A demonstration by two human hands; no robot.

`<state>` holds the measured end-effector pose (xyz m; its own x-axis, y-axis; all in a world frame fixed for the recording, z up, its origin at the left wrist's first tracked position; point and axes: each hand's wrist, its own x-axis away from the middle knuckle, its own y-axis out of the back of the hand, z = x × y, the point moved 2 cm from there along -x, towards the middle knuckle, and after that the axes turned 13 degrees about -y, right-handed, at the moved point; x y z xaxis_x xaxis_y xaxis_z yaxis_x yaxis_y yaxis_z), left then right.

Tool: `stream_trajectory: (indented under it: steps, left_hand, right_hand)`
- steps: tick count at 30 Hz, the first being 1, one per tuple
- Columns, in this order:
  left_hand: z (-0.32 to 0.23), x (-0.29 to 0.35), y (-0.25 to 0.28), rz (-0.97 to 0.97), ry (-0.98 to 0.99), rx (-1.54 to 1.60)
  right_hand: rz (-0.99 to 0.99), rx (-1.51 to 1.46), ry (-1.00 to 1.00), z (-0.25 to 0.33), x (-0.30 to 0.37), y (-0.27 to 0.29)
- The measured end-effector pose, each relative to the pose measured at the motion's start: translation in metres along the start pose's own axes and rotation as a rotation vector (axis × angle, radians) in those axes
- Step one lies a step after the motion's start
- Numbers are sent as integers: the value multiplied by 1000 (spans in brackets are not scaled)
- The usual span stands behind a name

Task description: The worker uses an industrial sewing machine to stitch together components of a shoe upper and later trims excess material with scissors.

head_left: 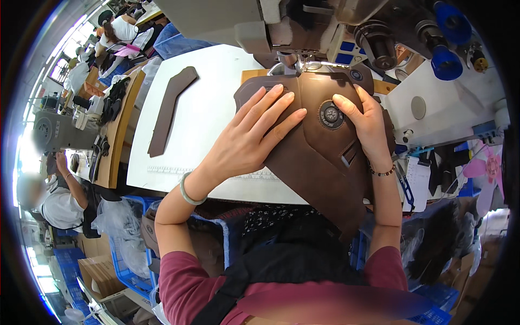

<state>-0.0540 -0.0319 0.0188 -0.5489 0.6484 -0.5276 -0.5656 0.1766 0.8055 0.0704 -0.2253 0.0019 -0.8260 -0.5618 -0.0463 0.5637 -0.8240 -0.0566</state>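
Wearing a maroon shirt [184, 281] and a dark apron [287, 260], closest to the camera. Holding down a brown panel [319, 176] on the white tabletop [216, 70], with its top by the needle area of a sewing machine [216, 21] and its tapering lower end reaching past the table edge toward the lap. Showing on that panel a smooth, leather-like face, glossier near the machine, with a curving seam, a round dark emblem [331, 114] with a raised greyish centre, and a slanted slot [349, 158] lower down. Laying the left hand [244, 143] flat on the panel's left part, fingers spread, grasping nothing. Resting the right hand [371, 124] at the right side, thumb beside the emblem; not being able to tell whether gripping the edge, with some fingers hidden. Keeping a narrow bent brown strip [170, 111] apart on the left, above a printed ruler scale [168, 170]. Having a notepad [416, 184] and a pink fan [490, 168] to the right. Sharing the room with a co-worker [59, 200] at the far left.
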Motion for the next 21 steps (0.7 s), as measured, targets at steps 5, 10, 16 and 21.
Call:
stream_trajectory:
  steps: [5, 10, 16, 21]
  left_hand:
    - [1, -3, 1, -9, -27, 37]
    - [1, -6, 4, 2, -28, 121]
    - [4, -11, 6, 25, -34, 144]
    - [3, -15, 13, 60, 0, 197]
  right_hand:
    - [2, 67, -23, 2, 3, 5]
    - [20, 51, -33, 3, 4, 6]
    - [21, 57, -33, 7, 5, 5]
    - [35, 86, -52, 9, 6, 6]
